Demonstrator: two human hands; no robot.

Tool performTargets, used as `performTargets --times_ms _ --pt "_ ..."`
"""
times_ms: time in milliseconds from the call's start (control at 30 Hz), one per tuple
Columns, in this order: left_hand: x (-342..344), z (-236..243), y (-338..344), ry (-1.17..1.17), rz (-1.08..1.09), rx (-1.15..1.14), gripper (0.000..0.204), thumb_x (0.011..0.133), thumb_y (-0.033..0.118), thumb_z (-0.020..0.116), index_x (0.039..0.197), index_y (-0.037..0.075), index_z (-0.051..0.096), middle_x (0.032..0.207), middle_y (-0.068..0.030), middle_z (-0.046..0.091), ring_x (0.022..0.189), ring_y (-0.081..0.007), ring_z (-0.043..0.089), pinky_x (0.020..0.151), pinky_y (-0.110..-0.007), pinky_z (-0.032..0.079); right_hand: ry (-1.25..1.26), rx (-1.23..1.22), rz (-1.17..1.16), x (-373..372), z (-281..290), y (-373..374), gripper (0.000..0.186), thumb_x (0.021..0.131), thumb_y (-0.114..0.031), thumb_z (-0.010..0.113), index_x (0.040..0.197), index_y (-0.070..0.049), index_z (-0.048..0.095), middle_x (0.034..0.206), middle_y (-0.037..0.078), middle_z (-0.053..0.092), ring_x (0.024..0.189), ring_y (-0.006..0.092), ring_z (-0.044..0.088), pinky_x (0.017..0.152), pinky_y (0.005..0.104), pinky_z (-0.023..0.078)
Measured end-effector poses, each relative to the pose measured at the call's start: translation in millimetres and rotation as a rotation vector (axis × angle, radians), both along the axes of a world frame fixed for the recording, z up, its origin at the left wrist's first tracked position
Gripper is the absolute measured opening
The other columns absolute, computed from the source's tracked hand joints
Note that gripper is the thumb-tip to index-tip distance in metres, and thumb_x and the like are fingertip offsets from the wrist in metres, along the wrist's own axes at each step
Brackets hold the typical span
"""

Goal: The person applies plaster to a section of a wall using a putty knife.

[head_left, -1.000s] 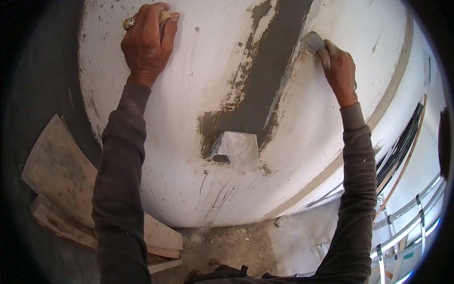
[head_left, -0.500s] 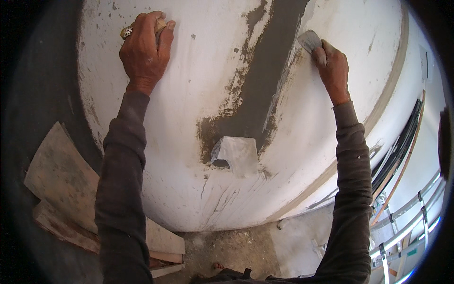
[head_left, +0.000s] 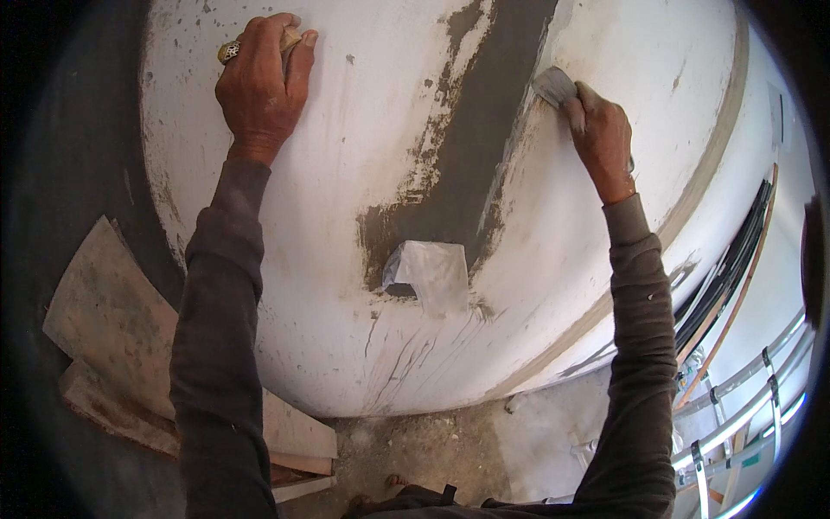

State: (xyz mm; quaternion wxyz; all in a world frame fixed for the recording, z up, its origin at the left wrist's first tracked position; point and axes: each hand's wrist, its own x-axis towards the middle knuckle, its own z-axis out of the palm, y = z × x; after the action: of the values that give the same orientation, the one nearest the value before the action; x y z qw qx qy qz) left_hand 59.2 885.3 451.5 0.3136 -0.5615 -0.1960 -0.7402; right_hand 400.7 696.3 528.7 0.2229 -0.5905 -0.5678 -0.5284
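Observation:
A white wall [head_left: 328, 216] fills the middle, with a broad grey strip of plaster [head_left: 480, 112] running down it. My right hand [head_left: 601, 134] is closed on a grey scraper blade [head_left: 553, 86], whose edge lies at the strip's right border. High on the left, my left hand [head_left: 264, 91], with a ring on one finger, is closed round a small tan piece [head_left: 290, 40]; most of it is hidden by the fingers, so I cannot tell its kind. A crumpled clear plastic sheet [head_left: 437, 272] hangs from a dark opening at the strip's lower end.
Worn boards [head_left: 112, 303] lean at the lower left, beside more boards [head_left: 298, 437] on the dusty floor [head_left: 424, 450]. Right of the wall stand long dark strips [head_left: 731, 268] and a thin wooden stick [head_left: 748, 268]. Metal rails [head_left: 735, 432] rise at the lower right.
My right hand has moved slightly down, and the scraper has swung down and left toward the grey strip's border. My left hand keeps its hold, shifted only slightly in the picture.

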Motion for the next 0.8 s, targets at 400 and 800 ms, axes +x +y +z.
performTargets --times_ms 400,800 --pt "-2 -2 0 0.008 0.0 -0.037 0.022 0.095 0.025 0.066 0.11 0.009 0.062 0.1 -0.0069 0.068 0.085 -0.0211 0.069 0.072 -0.034 0.056 -0.012 -0.05 -0.004 2 -24 -5 0.028 0.095 -0.029 0.061 0.11 -0.007 0.067 0.08 0.02 0.068 0.076 0.0374 0.068 0.067 0.0457 0.053" --pt "0 1 1 0.003 0.045 0.022 0.022 0.093 0.023 0.067 0.109 0.009 0.062 0.097 -0.0066 0.068 0.083 -0.0215 0.068 0.07 -0.035 0.055 -0.024 -0.073 0.043 8 -44 -4 0.028 0.094 -0.029 0.06 0.11 -0.008 0.068 0.08 0.02 0.068 0.076 0.0378 0.068 0.067 0.046 0.053"
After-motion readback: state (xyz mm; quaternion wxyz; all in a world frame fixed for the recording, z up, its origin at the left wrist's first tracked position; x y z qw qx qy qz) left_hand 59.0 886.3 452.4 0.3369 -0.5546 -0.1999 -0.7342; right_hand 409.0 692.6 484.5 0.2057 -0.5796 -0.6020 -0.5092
